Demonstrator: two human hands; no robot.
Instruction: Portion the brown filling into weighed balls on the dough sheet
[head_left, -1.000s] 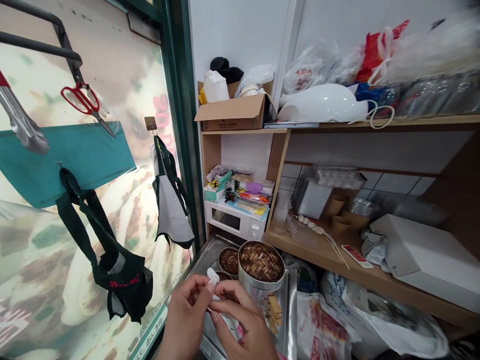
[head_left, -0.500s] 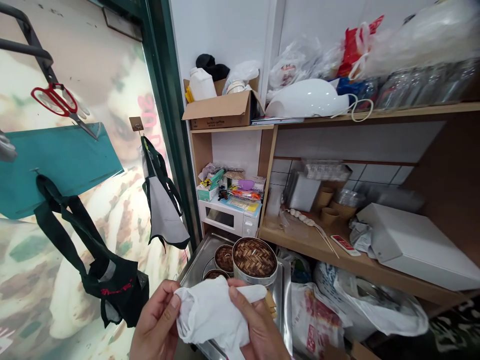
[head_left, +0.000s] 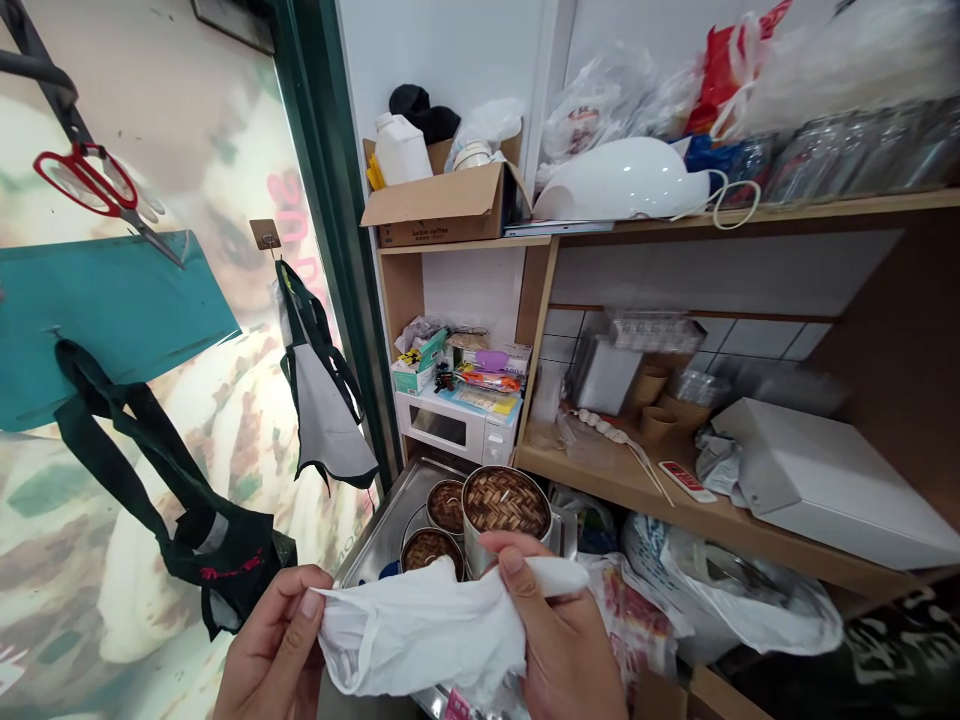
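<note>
A thin, crumpled white glove [head_left: 427, 630] is stretched between my hands at the bottom of the head view. My left hand [head_left: 281, 640] pinches its edge between thumb and fingers. My right hand [head_left: 559, 635] grips the other side, thumb on top, and a finger-shaped part sticks out past it. Behind the glove, a steel counter [head_left: 401, 500] carries a tall round container with a woven brown lid [head_left: 506, 503]. Two smaller ones with similar lids, a rear one [head_left: 446, 505] and a front one [head_left: 431, 550], stand to its left; the glove hides part of the counter.
A white microwave [head_left: 457, 425] sits beyond the counter, with small packets on top. Wooden shelves on the right hold a white box [head_left: 847, 485], paper cups [head_left: 656, 420] and a cardboard box [head_left: 442, 205]. Aprons [head_left: 330, 400] and red-handled scissors [head_left: 97, 185] hang at left.
My hands have moved apart, my left to the left and my right to the right, pulling the glove wider. The view has shifted slightly, and more of the front small container shows.
</note>
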